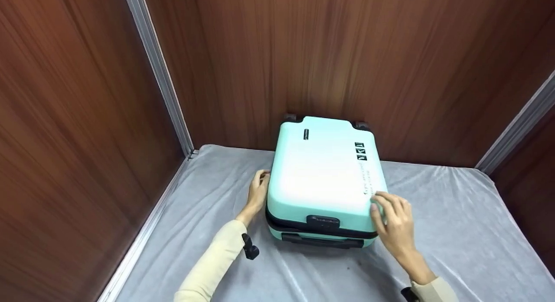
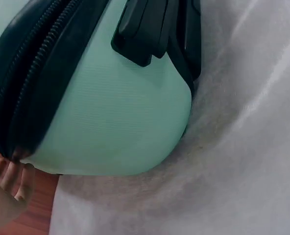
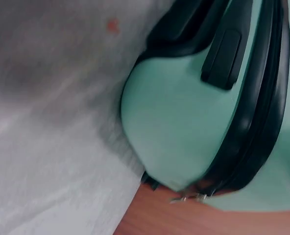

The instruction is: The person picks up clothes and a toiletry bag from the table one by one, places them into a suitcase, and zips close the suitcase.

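A mint-green hard-shell suitcase (image 1: 323, 176) lies flat, its wheels toward the back panel and its handle side facing me. My left hand (image 1: 259, 190) is at the suitcase's left side. In the left wrist view its bent fingers (image 2: 25, 183) touch the black zip band (image 2: 35, 73). My right hand (image 1: 393, 222) rests on the near right corner of the lid, fingers on top and thumb lower at the edge. Metal zip pulls (image 3: 186, 199) hang from the band on the right side. The right hand is outside the right wrist view.
A grey cloth (image 1: 208, 198) covers the surface under the suitcase. Brown wood-grain panels (image 1: 303, 55) stand behind and at both sides, joined by metal corner posts (image 1: 162, 72). The suitcase's wheels (image 1: 362, 126) are close to the back panel.
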`<state>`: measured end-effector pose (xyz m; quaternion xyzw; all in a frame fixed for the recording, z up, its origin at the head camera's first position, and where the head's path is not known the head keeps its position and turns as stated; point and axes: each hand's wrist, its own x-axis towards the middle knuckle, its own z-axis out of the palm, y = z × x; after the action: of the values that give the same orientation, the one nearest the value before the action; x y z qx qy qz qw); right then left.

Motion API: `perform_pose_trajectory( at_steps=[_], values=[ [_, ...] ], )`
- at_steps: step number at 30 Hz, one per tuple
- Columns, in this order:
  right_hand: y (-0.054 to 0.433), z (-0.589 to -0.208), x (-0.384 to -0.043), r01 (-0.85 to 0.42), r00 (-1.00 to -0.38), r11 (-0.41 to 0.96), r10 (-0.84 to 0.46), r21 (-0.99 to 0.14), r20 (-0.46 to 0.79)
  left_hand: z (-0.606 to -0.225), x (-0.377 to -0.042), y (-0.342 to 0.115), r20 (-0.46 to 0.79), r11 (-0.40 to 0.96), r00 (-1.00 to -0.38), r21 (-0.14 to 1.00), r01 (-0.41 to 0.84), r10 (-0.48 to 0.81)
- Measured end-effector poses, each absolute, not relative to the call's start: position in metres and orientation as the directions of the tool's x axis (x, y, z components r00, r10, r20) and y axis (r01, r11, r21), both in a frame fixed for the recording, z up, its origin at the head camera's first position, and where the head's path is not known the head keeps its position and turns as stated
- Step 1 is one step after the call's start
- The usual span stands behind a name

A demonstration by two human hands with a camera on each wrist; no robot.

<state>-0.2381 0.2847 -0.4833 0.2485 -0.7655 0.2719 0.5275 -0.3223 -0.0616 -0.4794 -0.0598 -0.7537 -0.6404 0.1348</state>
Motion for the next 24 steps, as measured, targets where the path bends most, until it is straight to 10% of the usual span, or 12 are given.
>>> perform_pose_trajectory(
  at_steps=[24],
  values=[
    [0.333,-0.496,-0.259,-0.499,-0.621,0.808,-0.08,-0.315,0.779,-0.438,-0.318,-0.057,0.583,0.279,-0.771,0.719,0.636,0.255]
  ],
)
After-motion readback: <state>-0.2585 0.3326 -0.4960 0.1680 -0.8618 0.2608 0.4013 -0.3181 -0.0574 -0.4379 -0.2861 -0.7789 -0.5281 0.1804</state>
